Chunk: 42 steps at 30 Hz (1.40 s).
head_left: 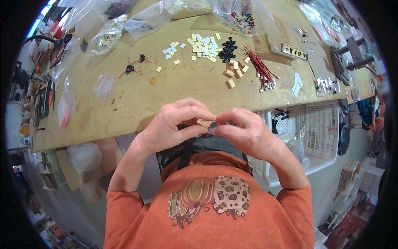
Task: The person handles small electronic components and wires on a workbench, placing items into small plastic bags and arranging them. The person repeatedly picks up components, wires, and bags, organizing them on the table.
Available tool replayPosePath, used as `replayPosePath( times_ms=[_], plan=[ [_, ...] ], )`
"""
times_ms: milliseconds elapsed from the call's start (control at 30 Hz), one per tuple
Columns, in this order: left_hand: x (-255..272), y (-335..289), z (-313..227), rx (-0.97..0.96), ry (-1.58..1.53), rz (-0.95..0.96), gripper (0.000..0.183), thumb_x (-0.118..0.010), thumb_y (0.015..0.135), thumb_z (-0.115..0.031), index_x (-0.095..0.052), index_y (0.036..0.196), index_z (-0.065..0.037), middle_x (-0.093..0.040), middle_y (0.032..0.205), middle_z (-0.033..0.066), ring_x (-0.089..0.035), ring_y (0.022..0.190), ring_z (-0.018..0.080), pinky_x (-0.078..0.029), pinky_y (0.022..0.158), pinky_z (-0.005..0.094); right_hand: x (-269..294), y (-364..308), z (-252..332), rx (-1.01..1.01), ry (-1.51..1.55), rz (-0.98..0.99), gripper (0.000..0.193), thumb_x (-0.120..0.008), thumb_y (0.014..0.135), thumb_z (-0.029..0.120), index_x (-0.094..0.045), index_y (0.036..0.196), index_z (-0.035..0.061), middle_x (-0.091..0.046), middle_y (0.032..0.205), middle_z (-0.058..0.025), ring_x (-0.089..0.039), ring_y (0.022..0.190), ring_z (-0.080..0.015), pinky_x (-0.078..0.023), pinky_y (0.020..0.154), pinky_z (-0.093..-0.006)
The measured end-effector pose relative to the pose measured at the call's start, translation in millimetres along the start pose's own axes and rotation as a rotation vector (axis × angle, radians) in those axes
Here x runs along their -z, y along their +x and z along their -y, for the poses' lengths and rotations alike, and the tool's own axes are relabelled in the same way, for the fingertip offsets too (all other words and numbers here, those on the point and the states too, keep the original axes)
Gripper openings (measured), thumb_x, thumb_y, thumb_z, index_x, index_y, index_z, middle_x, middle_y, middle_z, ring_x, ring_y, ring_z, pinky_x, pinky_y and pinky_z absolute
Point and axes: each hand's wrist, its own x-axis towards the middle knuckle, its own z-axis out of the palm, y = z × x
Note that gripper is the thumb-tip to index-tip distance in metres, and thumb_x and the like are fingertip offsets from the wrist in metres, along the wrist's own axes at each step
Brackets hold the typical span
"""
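My left hand (176,124) and my right hand (244,130) meet close to my chest, just off the near edge of the wooden worktable (137,99). The left fingertips pinch a small tan block (204,123). The right fingertips press a small dark round part (213,127) against it. Further out on the table lie more tan blocks (234,71), a heap of black round parts (227,49), a bundle of red wires with white plugs (261,68) and scattered pale yellow and white tabs (204,46).
Clear plastic bags (145,20) of parts line the far side and left of the table. Two small wired black parts (134,64) and a yellow ring (153,80) lie mid-table. A white plastic basket (306,133) stands at my right below the table edge. Tools crowd the left edge.
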Motion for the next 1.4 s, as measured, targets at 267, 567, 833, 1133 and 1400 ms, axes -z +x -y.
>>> replayPosePath(
  times_ms=[267, 567, 833, 1133, 1400],
  plan=[
    [-3.6, -3.3, -11.7, 0.214, -0.122, -0.173, 0.015, -0.073, 0.083, -0.002, -0.066, 0.096, -0.002, -0.063, 0.094, 0.0034, -0.059, 0.073, 0.0083, -0.049, 0.063, 0.0225, -11.5, 4.6, 4.5, -0.096, -0.015, 0.032, 0.016, -0.063, 0.079, 0.006, -0.061, 0.095, 0.0034, -0.058, 0.109, -0.0159, -0.066, 0.090, -0.0310, -0.057, 0.072, -0.0372],
    [-12.5, -1.2, -17.7, 0.219, 0.192, -0.267, 0.014, -0.074, 0.084, -0.009, -0.066, 0.095, -0.004, -0.063, 0.082, 0.0054, -0.059, 0.067, 0.0087, -0.048, 0.058, 0.0241, -20.1, 5.4, 1.1, -0.077, -0.014, -0.021, 0.017, -0.064, 0.079, 0.006, -0.060, 0.095, 0.0031, -0.057, 0.112, -0.0168, -0.066, 0.092, -0.0315, -0.058, 0.072, -0.0367],
    [-8.0, -2.1, -7.8, 0.093, 0.118, -0.203, 0.020, -0.074, 0.083, -0.005, -0.066, 0.101, -0.005, -0.062, 0.084, 0.0033, -0.058, 0.070, 0.0077, -0.047, 0.059, 0.0233, -18.6, 4.5, 0.9, -0.087, 0.022, -0.091, 0.015, -0.065, 0.079, 0.005, -0.062, 0.093, 0.0026, -0.058, 0.110, -0.0158, -0.067, 0.091, -0.0293, -0.059, 0.072, -0.0349],
    [-10.2, -5.1, -4.1, 0.315, -0.225, -0.096, 0.020, -0.068, 0.087, -0.001, -0.060, 0.106, -0.005, -0.059, 0.082, -0.0028, -0.053, 0.073, 0.0008, -0.045, 0.061, 0.0195, -18.8, 2.7, -6.2, -0.013, 0.018, -0.142, 0.014, -0.067, 0.078, 0.006, -0.064, 0.092, 0.0020, -0.059, 0.113, -0.0151, -0.067, 0.092, -0.0270, -0.059, 0.072, -0.0325],
    [-12.2, -3.1, 0.6, 0.335, -0.193, -0.153, 0.018, -0.067, 0.083, 0.001, -0.058, 0.098, -0.003, -0.060, 0.082, -0.0006, -0.059, 0.076, 0.0050, -0.049, 0.063, 0.0224, -23.2, 12.9, -13.9, 0.244, -0.181, -0.181, 0.021, -0.069, 0.066, 0.012, -0.066, 0.086, 0.0063, -0.059, 0.112, -0.0068, -0.062, 0.101, -0.0233, -0.053, 0.074, -0.0344]
  ],
)
